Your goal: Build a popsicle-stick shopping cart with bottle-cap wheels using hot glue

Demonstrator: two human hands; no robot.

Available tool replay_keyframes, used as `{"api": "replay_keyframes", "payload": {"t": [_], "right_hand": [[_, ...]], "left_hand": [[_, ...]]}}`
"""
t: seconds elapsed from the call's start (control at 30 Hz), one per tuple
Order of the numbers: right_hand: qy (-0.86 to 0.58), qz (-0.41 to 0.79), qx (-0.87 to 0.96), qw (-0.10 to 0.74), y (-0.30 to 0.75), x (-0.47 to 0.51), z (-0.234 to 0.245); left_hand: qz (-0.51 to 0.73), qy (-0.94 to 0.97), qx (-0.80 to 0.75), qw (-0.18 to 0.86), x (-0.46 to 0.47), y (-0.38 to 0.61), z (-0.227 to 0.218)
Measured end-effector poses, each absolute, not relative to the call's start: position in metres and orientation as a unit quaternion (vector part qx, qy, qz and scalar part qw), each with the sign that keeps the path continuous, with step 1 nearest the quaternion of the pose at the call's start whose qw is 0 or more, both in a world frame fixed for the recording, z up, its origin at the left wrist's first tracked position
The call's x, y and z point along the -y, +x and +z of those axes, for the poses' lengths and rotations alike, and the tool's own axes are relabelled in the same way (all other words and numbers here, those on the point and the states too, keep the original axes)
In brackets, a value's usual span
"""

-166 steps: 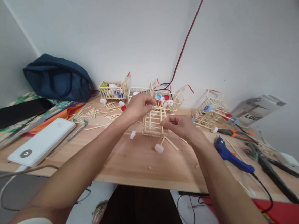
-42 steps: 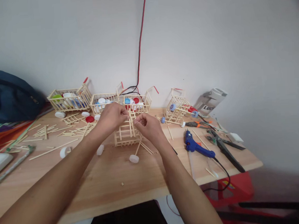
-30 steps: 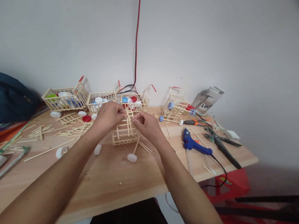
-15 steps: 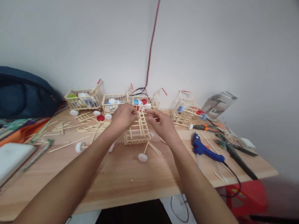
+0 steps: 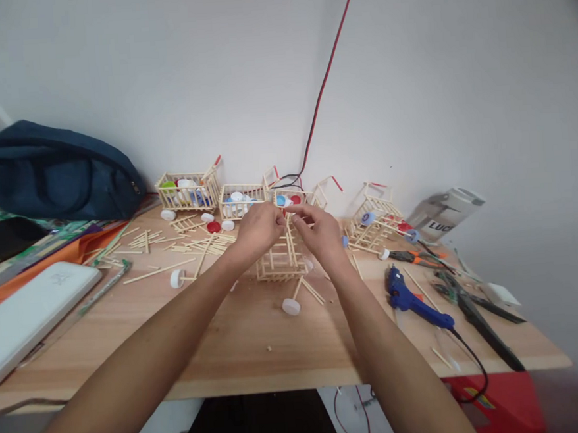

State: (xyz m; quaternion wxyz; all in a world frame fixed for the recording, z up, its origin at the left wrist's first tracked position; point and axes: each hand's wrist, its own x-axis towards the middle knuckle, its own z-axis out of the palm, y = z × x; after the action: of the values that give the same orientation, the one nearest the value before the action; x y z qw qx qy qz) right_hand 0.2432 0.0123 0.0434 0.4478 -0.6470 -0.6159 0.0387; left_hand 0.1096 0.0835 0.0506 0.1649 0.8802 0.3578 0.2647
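Note:
A small cart frame of thin wooden sticks [image 5: 279,270] sits on the table in front of me. My left hand [image 5: 261,230] is above its far left side, fingers closed in a pinch. Opposite it, my right hand [image 5: 321,235] has thumb and forefinger curled together, almost touching the left fingertips. A small red spot shows between the fingertips, but what they pinch is hidden. Upright sticks [image 5: 290,248] rise from the cart below the hands. Nearer me, a white bottle cap [image 5: 291,307] is on a stick, beside loose sticks [image 5: 313,292].
Finished stick carts [image 5: 188,192] holding bottle caps line the wall. Loose sticks [image 5: 204,245] lie left, near a white power bank [image 5: 39,320] and blue bag [image 5: 63,173]. At right are a blue glue gun [image 5: 418,303], orange-handled pliers [image 5: 410,256] and black-handled cutters [image 5: 485,325].
The view has swung left, so things appear farther right. Both hands stay over the cart's far end, and the right fingertips have drawn closer to the left ones.

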Motion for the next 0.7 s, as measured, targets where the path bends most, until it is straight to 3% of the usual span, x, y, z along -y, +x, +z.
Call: {"api": "replay_keyframes", "payload": {"t": [0.7], "right_hand": [[-0.645, 0.035, 0.62, 0.446, 0.2439, -0.0154, 0.0367]], "left_hand": [[0.265, 0.879, -0.365, 0.153, -0.0784, 0.1092, 0.0547]]}}
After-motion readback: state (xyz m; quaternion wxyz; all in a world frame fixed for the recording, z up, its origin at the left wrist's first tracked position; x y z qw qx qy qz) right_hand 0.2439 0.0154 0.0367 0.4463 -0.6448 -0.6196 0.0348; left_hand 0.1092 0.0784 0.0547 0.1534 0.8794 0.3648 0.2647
